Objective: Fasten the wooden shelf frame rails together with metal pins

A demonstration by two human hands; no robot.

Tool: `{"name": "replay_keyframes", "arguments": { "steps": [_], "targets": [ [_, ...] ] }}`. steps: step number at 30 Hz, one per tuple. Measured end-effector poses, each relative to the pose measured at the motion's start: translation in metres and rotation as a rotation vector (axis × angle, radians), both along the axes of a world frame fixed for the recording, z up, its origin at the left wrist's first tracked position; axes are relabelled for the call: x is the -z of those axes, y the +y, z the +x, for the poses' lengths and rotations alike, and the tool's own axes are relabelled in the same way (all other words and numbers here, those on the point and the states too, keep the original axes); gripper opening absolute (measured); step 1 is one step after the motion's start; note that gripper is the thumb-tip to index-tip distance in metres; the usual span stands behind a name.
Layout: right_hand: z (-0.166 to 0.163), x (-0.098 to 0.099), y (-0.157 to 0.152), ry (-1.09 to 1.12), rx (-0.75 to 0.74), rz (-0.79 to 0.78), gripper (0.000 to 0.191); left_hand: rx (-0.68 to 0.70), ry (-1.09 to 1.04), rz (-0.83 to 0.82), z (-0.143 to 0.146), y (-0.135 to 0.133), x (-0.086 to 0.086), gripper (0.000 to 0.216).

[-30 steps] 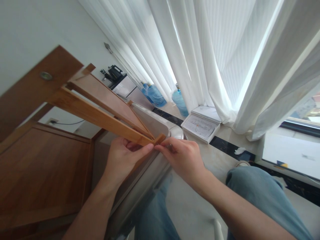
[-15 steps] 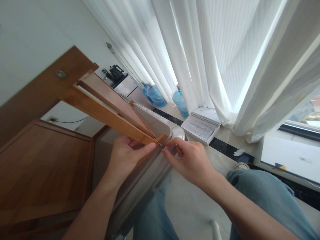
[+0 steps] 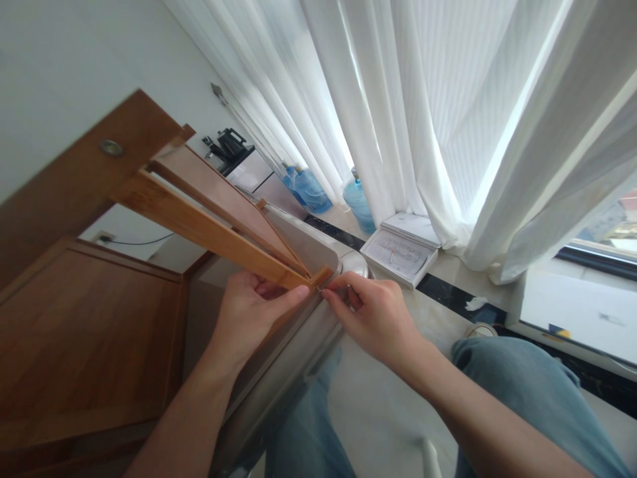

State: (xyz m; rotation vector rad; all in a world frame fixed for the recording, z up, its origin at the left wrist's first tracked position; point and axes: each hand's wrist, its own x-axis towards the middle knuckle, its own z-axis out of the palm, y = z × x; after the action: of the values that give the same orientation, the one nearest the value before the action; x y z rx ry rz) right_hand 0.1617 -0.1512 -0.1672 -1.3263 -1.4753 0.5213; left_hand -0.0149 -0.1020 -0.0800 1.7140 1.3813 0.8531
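My left hand (image 3: 251, 309) grips the lower end of a light-brown wooden slat (image 3: 213, 238), its thumb lying along the edge near the corner. The slat is part of a tilted wooden frame with a larger board (image 3: 84, 156) at its upper end, where a round metal fitting (image 3: 111, 147) shows. At the lower corner, a thin metal screw (image 3: 319, 289) sticks out of the wood. Thumb and forefinger of my right hand (image 3: 373, 312) are pinched on its outer end. The left fingers behind the slat are partly hidden.
Below the frame runs the rounded edge of a grey table (image 3: 293, 372). An open white box (image 3: 401, 259) lies on the floor near white curtains (image 3: 398, 99). Blue water jugs (image 3: 359, 202) and a black kettle (image 3: 231, 141) stand farther back. Wooden furniture (image 3: 89, 332) is at left.
My right thumb and forefinger have closed together on the screw; they were farther apart before. The upper end of the wooden frame has shifted slightly left. My left hand stays in place.
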Motion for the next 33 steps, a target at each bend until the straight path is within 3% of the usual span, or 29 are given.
{"name": "replay_keyframes", "arguments": {
  "steps": [5, 9, 13, 22, 33],
  "targets": [
    [0.004, -0.009, -0.005, 0.04, -0.029, -0.038, 0.01, -0.001, -0.037, 0.005, 0.004, -0.002, -0.001, 0.043],
    [0.017, -0.02, -0.016, 0.059, -0.096, -0.083, 0.026, -0.015, -0.078, -0.005, 0.008, -0.004, -0.002, 0.043],
    [0.033, -0.022, -0.026, -0.009, -0.086, -0.012, 0.038, -0.016, -0.1, -0.006, 0.009, -0.005, -0.002, 0.042],
    [0.042, -0.004, -0.04, -0.146, -0.092, 0.107, 0.029, -0.015, -0.094, -0.001, 0.008, -0.004, -0.001, 0.043],
    [0.035, -0.014, -0.036, -0.242, -0.136, 0.134, 0.029, -0.003, -0.064, -0.019, 0.007, -0.004, -0.001, 0.042]
  ]
}}
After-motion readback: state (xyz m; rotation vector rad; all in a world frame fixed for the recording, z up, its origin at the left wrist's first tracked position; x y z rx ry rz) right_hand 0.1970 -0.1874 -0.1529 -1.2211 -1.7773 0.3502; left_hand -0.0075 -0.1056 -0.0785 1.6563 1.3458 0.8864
